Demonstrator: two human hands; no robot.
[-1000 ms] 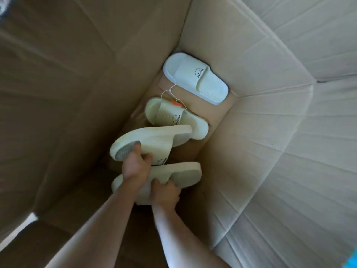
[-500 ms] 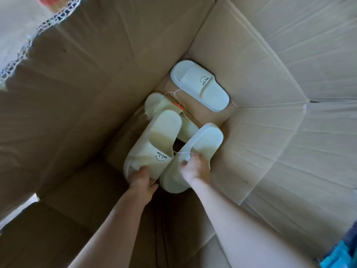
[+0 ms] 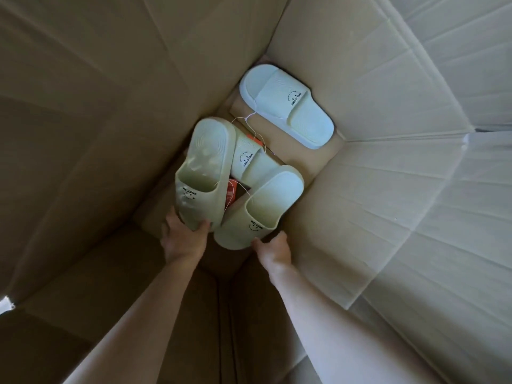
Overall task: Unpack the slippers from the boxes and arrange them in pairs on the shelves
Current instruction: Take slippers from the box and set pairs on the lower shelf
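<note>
I look down into a deep cardboard box (image 3: 388, 189). My left hand (image 3: 184, 238) grips the toe end of a pale green slipper (image 3: 203, 170) printed WELCOME. My right hand (image 3: 273, 249) holds the toe end of its twin (image 3: 263, 209), tilted to the right. A thin string with an orange tag (image 3: 231, 194) joins the two. Beneath them on the box floor lies a third pale green slipper (image 3: 250, 162), partly covered. A whiter slipper (image 3: 288, 105) lies flat in the far corner, strung to the third.
Tall cardboard walls (image 3: 97, 120) close in on all sides, with a flap fold at the right (image 3: 415, 231). A cardboard insert (image 3: 313, 151) covers part of the floor. A second orange tag (image 3: 256, 141) sits near the third slipper.
Both hands turned the two slippers from sole-side to strap-side up, shifted their grip to the toe ends and lifted them towards me. The two slippers on the floor stayed put.
</note>
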